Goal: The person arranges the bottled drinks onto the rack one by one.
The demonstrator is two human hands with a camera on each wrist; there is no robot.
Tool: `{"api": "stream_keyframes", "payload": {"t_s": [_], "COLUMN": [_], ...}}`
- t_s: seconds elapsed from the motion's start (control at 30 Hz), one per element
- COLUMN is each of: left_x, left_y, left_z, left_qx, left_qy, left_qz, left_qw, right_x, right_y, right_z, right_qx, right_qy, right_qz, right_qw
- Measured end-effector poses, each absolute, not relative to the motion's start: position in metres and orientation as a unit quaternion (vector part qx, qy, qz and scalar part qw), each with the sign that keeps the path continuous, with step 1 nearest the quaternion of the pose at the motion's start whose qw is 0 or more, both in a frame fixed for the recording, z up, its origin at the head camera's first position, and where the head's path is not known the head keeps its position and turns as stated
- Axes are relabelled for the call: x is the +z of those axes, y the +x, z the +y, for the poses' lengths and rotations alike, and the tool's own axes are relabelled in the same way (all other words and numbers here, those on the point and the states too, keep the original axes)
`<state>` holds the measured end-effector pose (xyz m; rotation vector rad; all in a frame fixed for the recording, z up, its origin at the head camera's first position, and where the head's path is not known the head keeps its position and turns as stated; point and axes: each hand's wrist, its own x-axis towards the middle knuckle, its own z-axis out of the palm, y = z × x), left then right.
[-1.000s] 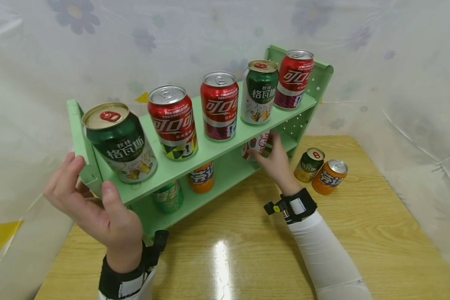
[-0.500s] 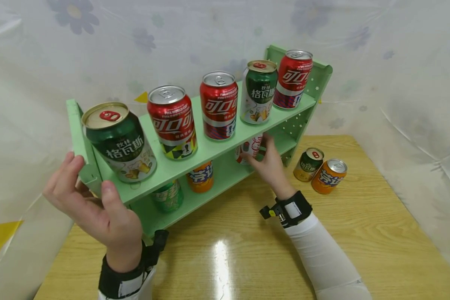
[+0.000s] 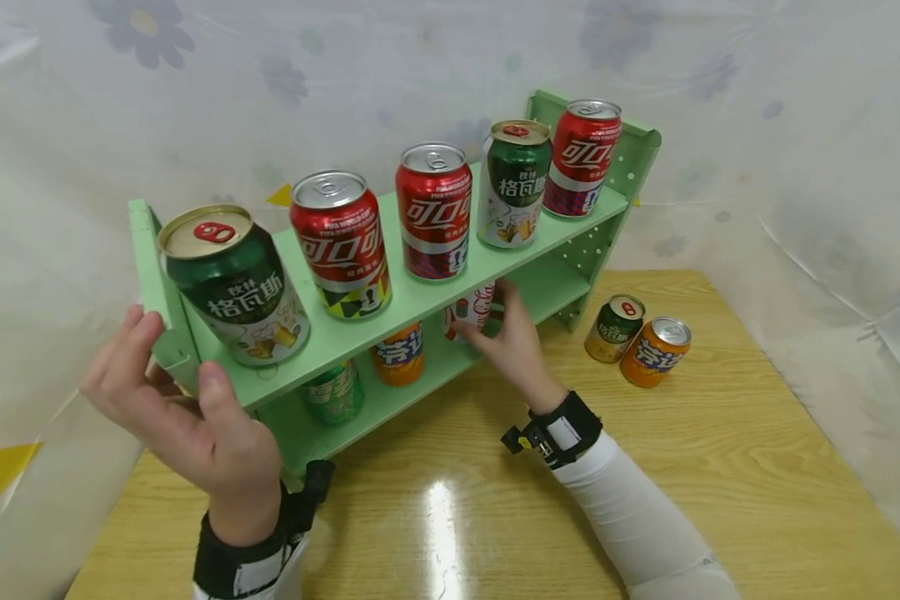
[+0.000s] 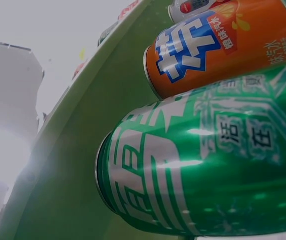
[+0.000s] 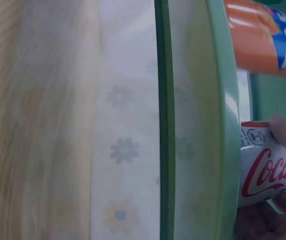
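Observation:
My right hand (image 3: 512, 337) grips a white and red Coca-Cola can (image 3: 474, 308) on the lower level of a green two-level shelf (image 3: 330, 350); the upper board hides the can's top. In the right wrist view, thumb and fingers lie round the Coca-Cola can (image 5: 265, 167). Left of it on that level stand an orange soda can (image 3: 399, 357) and a green can (image 3: 334, 393). My left hand (image 3: 187, 417) is at the shelf's left end panel, fingers at its outer side and thumb near the upper board's front corner. The green can (image 4: 197, 160) fills much of the left wrist view.
Along the upper board stand red Coca-Cola cans (image 3: 432, 212) and green-and-white cans (image 3: 234, 287). Right of the shelf, a dark green and gold can (image 3: 615, 329) and another orange can (image 3: 656, 353) stand on the wooden table (image 3: 540, 508). A flower-printed sheet (image 3: 390, 58) hangs behind.
My right hand has moved left along the lower level, bringing the white and red Coca-Cola can closer to the orange can. My left hand has stayed at the shelf's end.

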<state>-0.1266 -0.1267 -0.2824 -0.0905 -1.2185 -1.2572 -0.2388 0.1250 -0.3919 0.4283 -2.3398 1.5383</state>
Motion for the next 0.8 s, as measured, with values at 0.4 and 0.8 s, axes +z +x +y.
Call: {"api": "stream_keyframes", "payload": {"t_s": [0.4,0.8], "left_x": [-0.281,-0.279], "left_y": [-0.125,-0.124], "left_z": [-0.126,-0.125], "left_qx": [-0.554,-0.556], "left_qy": [-0.038,-0.033], "left_qz": [-0.537,-0.536], "left_qw": [0.636,0.635], "right_x": [-0.395,-0.399], "right_y": [-0.23,-0.227], "right_z": [0.107,0.099], "right_qx": [0.532,0.515], "right_qy": [0.172,0.172], "right_qz": [-0.813,-0.821], "right_qw": [0.165,0.18]}}
